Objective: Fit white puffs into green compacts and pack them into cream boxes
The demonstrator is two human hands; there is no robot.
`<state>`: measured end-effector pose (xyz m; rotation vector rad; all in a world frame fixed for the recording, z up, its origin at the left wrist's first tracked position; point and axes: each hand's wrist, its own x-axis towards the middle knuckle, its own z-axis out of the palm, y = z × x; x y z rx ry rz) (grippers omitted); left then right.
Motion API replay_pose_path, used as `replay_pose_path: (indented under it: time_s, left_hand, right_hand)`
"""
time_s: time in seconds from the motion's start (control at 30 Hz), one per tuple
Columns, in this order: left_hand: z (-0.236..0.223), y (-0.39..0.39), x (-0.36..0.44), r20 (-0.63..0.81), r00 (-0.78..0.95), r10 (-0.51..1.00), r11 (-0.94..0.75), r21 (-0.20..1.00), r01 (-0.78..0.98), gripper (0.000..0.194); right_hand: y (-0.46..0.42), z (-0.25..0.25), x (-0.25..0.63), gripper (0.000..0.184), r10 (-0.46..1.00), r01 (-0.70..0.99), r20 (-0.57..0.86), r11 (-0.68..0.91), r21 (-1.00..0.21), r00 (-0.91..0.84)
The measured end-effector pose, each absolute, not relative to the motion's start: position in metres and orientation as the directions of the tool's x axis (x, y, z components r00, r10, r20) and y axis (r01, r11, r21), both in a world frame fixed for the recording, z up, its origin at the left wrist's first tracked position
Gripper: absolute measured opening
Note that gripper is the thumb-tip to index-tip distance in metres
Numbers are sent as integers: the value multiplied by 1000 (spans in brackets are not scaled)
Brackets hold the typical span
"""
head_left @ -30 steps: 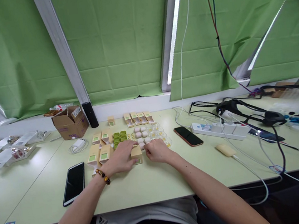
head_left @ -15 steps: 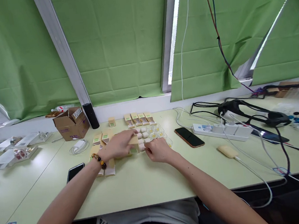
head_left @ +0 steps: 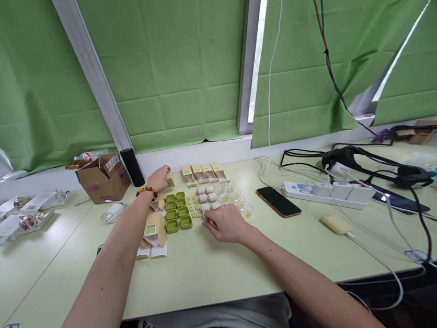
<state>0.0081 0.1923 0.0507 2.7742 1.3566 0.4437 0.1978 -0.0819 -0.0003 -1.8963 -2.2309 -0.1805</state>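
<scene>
My left hand reaches to the back of the table, its fingers closed on a small cardboard box, which it partly hides. My right hand is closed, fingers curled, at the near end of the pale pink cylinders; whatever lies in its fingers is hidden. Between the hands stand two columns of green square trays, then small yellow pieces. Clear plastic cups with yellow bits inside sit just beyond my right hand. Open cardboard boxes lie under and beside my left forearm.
Several open boxes stand in a row at the back. A phone, a power strip and tangled cables are on the right, with a beige mouse-like device. A brown carton and a black cylinder stand back left.
My left hand has moved with a small box from beside the right hand to the back left, uncovering the green trays and yellow pieces. My right hand has shifted slightly nearer and left.
</scene>
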Motion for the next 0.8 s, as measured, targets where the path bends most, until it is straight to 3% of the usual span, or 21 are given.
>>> replay_pose_path:
  time_s: [0.33, 0.53, 0.8]
  left_hand:
    - [18, 216, 7, 199, 586, 785, -600, 10, 800, 45]
    - [24, 217, -1, 275, 583, 764, -580, -102, 808, 56]
    - [18, 188, -10, 184, 696, 694, -642, -278, 714, 28]
  right_hand:
    - [-84, -2, 190, 23, 941, 970, 269, 231, -73, -204]
    - [-87, 0, 191, 25, 937, 968, 272, 244, -59, -219]
    - [-87, 2, 182, 27, 929, 958, 271, 279, -63, -253]
